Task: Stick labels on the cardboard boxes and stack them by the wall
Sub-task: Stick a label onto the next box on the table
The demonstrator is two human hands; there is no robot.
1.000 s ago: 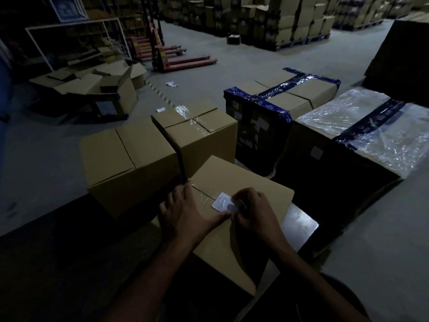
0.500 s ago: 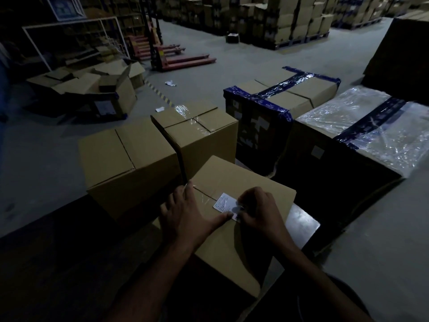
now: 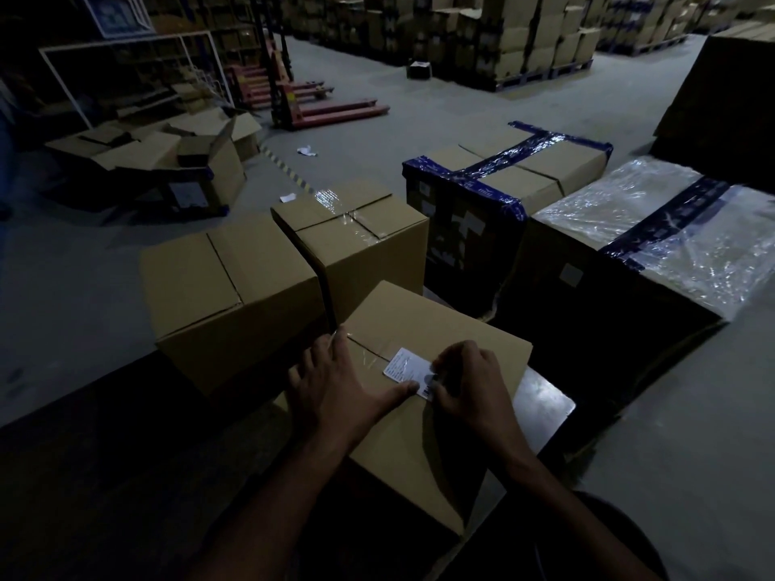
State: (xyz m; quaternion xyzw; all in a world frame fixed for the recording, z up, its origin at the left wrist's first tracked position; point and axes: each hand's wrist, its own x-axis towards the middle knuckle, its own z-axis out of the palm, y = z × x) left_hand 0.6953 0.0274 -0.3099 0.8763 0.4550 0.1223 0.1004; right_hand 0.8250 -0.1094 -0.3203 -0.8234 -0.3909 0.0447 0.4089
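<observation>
- Left hand [image 3: 331, 383] lies flat on the cardboard box [image 3: 419, 438], grip wide, thumb touching the label's near-left edge.
- White label [image 3: 406, 368] lies on the box top between both hands.
- Right hand [image 3: 469, 383], grip narrow, fingers curled, pinches the label's right end.

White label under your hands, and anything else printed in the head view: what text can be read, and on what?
White label on the brown cardboard box: printed lines and barcode, too small to read.
Blue framed sign on the far wall: blurred, unreadable.
Blue tape on the taped box: pale marks, unreadable.
White stickers on dark box sides: unreadable.
Nothing is legible.
</observation>
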